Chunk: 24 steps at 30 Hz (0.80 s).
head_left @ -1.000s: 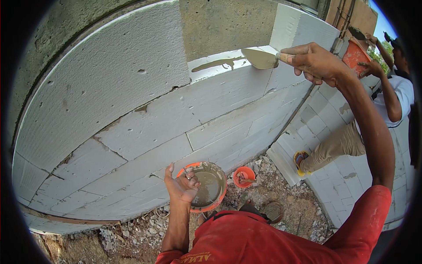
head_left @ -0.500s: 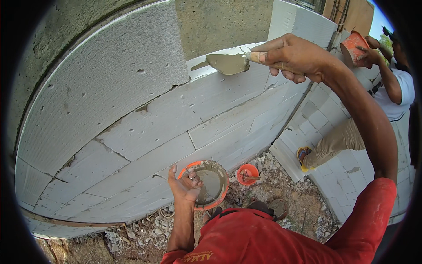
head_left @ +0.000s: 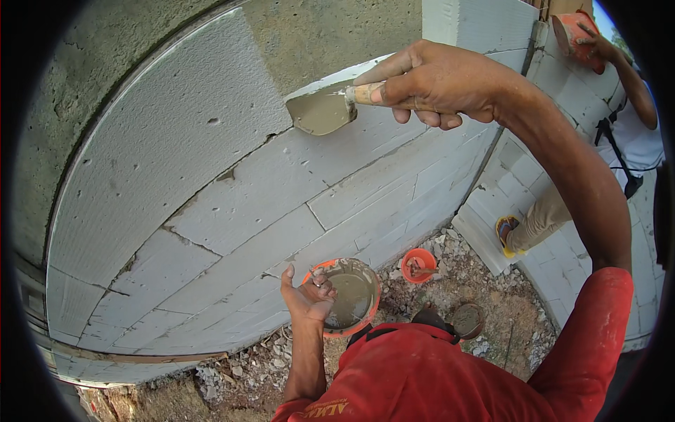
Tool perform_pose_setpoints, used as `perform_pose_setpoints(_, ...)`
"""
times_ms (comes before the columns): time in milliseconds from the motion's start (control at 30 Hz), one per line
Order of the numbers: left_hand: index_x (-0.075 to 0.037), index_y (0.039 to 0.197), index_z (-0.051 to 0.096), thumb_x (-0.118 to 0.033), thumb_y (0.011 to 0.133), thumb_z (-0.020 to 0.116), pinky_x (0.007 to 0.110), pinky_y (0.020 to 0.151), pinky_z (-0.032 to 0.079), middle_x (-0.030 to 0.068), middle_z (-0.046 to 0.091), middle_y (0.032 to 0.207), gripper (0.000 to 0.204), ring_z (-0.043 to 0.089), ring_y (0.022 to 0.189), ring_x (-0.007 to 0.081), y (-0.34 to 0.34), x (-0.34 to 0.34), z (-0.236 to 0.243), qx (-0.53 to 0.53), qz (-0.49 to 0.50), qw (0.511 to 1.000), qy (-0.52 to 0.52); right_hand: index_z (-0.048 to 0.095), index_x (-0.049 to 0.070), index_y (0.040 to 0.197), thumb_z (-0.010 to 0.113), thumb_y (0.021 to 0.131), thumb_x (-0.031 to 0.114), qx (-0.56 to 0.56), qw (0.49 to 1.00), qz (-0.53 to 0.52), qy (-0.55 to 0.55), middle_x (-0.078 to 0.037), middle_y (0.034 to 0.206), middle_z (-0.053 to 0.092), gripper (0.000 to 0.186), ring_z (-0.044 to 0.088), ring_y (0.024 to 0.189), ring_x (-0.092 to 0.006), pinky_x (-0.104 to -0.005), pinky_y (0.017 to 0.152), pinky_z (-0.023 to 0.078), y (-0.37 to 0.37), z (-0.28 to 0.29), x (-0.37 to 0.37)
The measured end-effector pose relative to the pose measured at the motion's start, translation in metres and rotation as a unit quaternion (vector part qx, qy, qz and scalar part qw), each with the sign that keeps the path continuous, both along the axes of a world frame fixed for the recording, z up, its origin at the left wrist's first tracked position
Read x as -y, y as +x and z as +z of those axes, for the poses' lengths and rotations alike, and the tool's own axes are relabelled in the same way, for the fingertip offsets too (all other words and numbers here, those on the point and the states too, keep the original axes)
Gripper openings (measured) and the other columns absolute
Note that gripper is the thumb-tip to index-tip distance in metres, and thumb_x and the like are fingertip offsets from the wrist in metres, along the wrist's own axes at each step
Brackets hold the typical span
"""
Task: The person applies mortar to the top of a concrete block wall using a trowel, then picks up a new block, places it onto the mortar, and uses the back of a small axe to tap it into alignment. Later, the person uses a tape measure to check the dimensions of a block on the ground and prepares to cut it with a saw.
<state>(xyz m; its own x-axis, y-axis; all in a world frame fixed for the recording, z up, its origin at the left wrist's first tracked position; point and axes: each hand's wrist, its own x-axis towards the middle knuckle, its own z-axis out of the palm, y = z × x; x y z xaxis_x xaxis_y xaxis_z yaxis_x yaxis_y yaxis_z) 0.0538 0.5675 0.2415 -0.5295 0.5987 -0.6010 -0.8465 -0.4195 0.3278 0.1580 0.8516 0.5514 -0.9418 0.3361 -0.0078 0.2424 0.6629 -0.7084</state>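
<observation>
My right hand is wrapped around the wooden handle of a trowel. Grey mortar covers the trowel's blade, which lies at the gap in the top course, up against the end of a white block. Below it, the white block wall runs down to the ground. My left hand is low, palm up, its fingers loosely bent and apart with nothing in them. It is nearest to an orange-rimmed bucket of wet grey mortar, overlapping its rim in the picture; whether they touch I cannot tell.
A small orange bucket with a tool in it stands on the rubble. Near my feet is a round, dirty container. On the right, a co-worker holds up an orange bucket beside the adjoining block wall.
The trowel in my right hand has moved left along the gap to the block's end. My view has shifted, and the co-worker's bucket sits higher in it. My left hand keeps its pose.
</observation>
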Motion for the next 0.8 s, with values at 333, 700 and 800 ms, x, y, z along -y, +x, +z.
perform_pose_setpoints(333, -0.007, 0.087, 0.053, -0.067, 0.081, 0.053, 0.033, 0.065, 0.029, 0.0019, 0.046, 0.066, 0.060, 0.036, 0.053, 0.0176, -0.001, -0.001, -0.002, 0.036, 0.038, 0.999, -0.006, 0.056, 0.001, 0.136, 0.062, 0.095, 0.030, -0.105, 0.980, 0.018, -0.169, -0.005, 0.074, 0.061, 0.051, 0.047, 0.042, -0.0023, -0.0177, 0.031, 0.034, 0.060, -0.047, 0.008)
perform_pose_setpoints(700, 0.003, 0.099, 0.056, -0.071, 0.086, 0.043, 0.032, 0.064, 0.029, 0.0023, 0.047, 0.069, 0.076, 0.035, 0.055, 0.0165, 0.002, -0.019, 0.043, -0.012, 0.005, 0.999, 0.033, 0.067, 0.020, 0.124, 0.072, 0.085, 0.025, 0.004, 0.957, 0.138, 0.255, -0.005, 0.104, 0.060, 0.039, 0.065, 0.087, -0.0252, -0.0378, 0.071, 0.056, 0.117, -0.333, 0.068)
perform_pose_setpoints(800, 0.003, 0.100, 0.056, -0.071, 0.087, 0.043, 0.032, 0.064, 0.029, 0.0027, 0.046, 0.069, 0.076, 0.035, 0.055, 0.0166, 0.006, -0.010, 0.035, -0.015, -0.018, 0.999, 0.030, 0.064, 0.023, 0.127, 0.069, 0.085, 0.020, 0.002, 0.965, 0.104, 0.240, -0.004, 0.107, 0.059, 0.043, 0.061, 0.100, -0.0233, -0.0391, 0.077, 0.055, 0.121, -0.357, 0.083)
